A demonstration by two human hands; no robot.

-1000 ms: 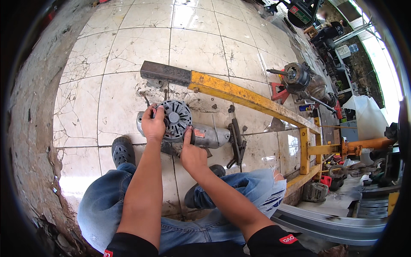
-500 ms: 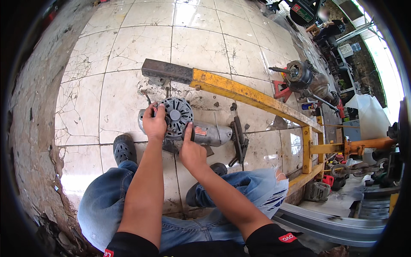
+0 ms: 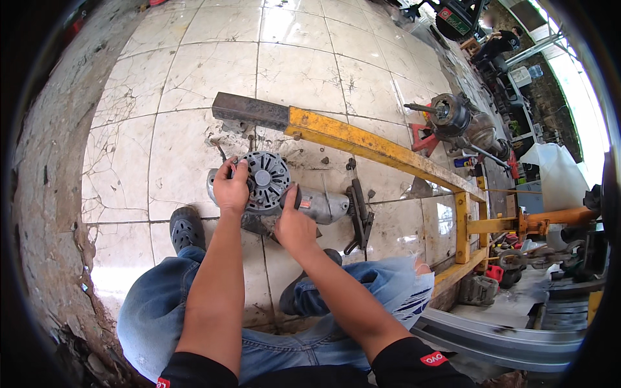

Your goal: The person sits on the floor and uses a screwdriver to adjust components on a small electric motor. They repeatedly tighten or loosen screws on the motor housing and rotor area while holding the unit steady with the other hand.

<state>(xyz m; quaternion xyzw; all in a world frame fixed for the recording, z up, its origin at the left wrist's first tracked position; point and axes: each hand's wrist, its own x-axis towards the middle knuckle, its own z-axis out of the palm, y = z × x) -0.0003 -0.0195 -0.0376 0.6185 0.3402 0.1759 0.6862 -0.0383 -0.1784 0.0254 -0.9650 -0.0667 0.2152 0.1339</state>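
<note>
A round grey alternator (image 3: 262, 179) with a slotted end cover faces up in front of me. My left hand (image 3: 231, 193) is closed on its left edge, the fingertips near a small reddish wire or part that I cannot make out. At the lower right rim, my right hand (image 3: 295, 226) has its index finger stretched along the edge and its other fingers curled, partly hidden. Beneath and behind the alternator lies a grey cylindrical metal housing (image 3: 331, 208) with an orange label. A dark metal bracket (image 3: 359, 216) lies just right of that housing.
A yellow steel beam (image 3: 381, 143) with a dark end piece crosses beyond my hands. It joins a yellow frame (image 3: 462, 226) on the right. A greasy gear assembly (image 3: 453, 116) stands on a red stand (image 3: 424, 139). Another person (image 3: 501, 45) is far back right.
My right index finger has shifted slightly right along the rim. The alternator has tilted or turned a little, and the whole view has moved slightly. My left hand keeps its grip.
</note>
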